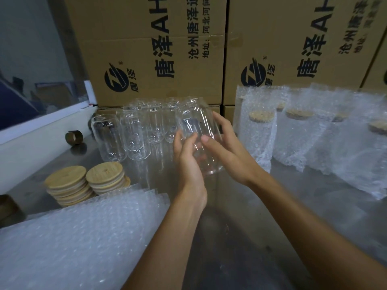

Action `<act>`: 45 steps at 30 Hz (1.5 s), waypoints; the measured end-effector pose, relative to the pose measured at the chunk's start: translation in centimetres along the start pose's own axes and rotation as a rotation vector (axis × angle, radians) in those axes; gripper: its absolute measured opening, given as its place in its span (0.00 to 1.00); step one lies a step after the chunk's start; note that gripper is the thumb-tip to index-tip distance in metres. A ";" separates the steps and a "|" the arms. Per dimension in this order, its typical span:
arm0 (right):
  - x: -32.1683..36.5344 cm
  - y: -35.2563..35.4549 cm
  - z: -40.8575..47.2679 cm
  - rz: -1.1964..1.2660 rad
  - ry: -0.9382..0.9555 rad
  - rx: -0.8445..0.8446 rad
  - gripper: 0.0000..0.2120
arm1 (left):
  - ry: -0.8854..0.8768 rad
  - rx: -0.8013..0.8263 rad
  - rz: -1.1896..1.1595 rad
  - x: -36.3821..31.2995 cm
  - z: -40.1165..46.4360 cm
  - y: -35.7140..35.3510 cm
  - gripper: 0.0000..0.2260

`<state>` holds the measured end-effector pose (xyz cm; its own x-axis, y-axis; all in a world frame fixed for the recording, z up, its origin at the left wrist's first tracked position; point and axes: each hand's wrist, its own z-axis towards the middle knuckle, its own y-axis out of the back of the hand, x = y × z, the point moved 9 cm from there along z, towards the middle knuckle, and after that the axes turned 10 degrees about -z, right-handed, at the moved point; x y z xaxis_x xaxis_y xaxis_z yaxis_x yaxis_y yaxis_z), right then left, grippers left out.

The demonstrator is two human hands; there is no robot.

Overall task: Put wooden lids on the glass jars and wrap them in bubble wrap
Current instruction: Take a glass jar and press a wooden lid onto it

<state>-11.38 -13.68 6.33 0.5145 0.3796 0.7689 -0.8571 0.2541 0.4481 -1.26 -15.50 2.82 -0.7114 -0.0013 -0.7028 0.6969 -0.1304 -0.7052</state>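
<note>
A clear glass jar (194, 120) with no lid is held above the table, tilted slightly. My left hand (187, 158) grips its near left side and my right hand (224, 149) cups its right side. Several more open glass jars (134, 132) stand behind and to the left. Two stacks of round wooden lids (83, 183) sit at the left. A pile of flat bubble wrap sheets (73, 237) lies at the near left. Several lidded jars wrapped in bubble wrap (261, 130) stand at the right.
The steel table (240, 227) runs to a white ledge (41, 132) on the left. Printed cardboard boxes (157, 49) are stacked as a wall right behind the jars. A brown tape roll (74, 138) stands near the ledge, another brown object (8, 208) at the left edge.
</note>
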 end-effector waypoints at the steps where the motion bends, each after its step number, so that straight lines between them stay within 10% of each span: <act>1: 0.1 0.1 0.0 0.015 -0.005 -0.031 0.41 | -0.023 0.018 0.042 -0.1 -0.1 -0.2 0.22; 5: 0.1 0.7 0.0 0.076 -0.018 -0.177 0.43 | -0.130 0.025 0.210 -0.3 -0.4 -0.3 0.30; 13: 0.5 1.1 -0.9 0.094 0.023 -0.376 0.39 | -0.319 0.001 0.192 0.0 -1.4 0.5 0.16; 21: 0.4 1.0 -0.5 0.147 -0.065 -0.322 0.38 | -0.487 -0.051 0.217 -0.2 -2.1 0.8 0.21; 33: -0.8 0.8 0.1 0.484 -0.274 -0.105 0.37 | -0.104 -0.049 0.129 1.4 -1.1 1.1 0.21; 45: -0.6 3.0 -0.2 0.392 -0.216 -0.284 0.36 | -0.306 -0.089 0.287 0.7 -2.9 0.3 0.28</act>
<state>-14.26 -12.98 7.13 0.1145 0.3102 0.9437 -0.9281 0.3722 -0.0097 -1.30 -12.69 1.79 -0.4724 -0.3211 -0.8208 0.8659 0.0044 -0.5001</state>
